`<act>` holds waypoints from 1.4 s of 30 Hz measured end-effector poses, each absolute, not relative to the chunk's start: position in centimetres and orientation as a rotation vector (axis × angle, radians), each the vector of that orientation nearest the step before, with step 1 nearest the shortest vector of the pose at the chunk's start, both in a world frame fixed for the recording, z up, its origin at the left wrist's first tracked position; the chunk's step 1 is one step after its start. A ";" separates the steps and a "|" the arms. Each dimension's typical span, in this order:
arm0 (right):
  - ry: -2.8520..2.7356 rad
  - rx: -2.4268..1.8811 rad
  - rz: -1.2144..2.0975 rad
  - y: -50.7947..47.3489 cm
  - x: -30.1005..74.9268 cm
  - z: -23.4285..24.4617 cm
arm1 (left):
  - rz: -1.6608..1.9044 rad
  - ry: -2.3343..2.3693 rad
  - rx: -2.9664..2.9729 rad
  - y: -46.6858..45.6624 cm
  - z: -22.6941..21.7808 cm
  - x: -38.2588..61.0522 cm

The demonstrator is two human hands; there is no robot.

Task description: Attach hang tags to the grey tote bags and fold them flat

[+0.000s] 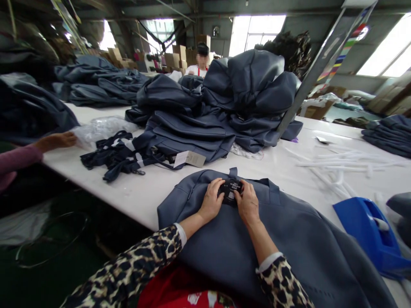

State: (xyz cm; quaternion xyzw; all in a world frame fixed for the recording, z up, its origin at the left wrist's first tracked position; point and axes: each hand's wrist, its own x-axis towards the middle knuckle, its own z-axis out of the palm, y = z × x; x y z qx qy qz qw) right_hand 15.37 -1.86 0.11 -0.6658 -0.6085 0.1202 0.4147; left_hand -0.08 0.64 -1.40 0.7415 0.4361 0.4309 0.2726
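Appearing midway: black printed tag (pixel 230 191) gripped at edges by left hand (pixel 212 201) and right hand (pixel 248 203), over dark-blue bag (pixel 289 233) laid on white table (pixel 131 201). Whether tag is attached cannot be told; dark straps (pixel 112 159) bunched beside piled bags (pixel 192 133), seemingly unfitted.

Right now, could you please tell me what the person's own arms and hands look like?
Both arms are covered by leopard-print sleeves, with dark spots on a pale and brownish ground, ending in plain, pale cuffs near the wrists. The left hand and the right hand wear no gloves.
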 end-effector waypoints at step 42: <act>-0.735 -1.298 1.398 -3.7 20.3 2.8 | 1.037 0.874 1.335 -1.3 -0.9 -0.4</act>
